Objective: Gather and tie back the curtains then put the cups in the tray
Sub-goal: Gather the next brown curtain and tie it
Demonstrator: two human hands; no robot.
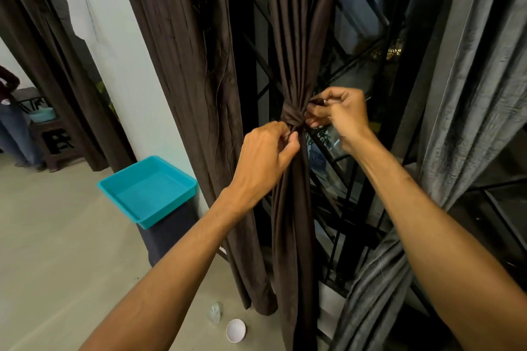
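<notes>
At the window, in the head view, your two hands meet on the brown curtain (pixel 293 37), which is bunched into a narrow column and cinched by a tie band (pixel 291 119) of the same fabric. Your left hand (pixel 268 151) pinches the band's lower edge between thumb and curled fingers, likely to hold the wrap in place. Your right hand (pixel 339 114) is curled too, nipping what looks like the band's loose end just beside the knot, probably so you can pull it snug. The gather looks nearly secured; the knot seems to need only a final tug.

To the right, the grey curtain (pixel 470 94) hangs loose and untied. The teal tray (pixel 148 194) sits on a dark stand (pixel 168 234) to your left, with nothing in it. The cups wait on the floor (pixel 57 236) near the curtain's hem: a white cup (pixel 235 330) and, just beside it, a clear cup (pixel 215 312), both well apart from the tray.
</notes>
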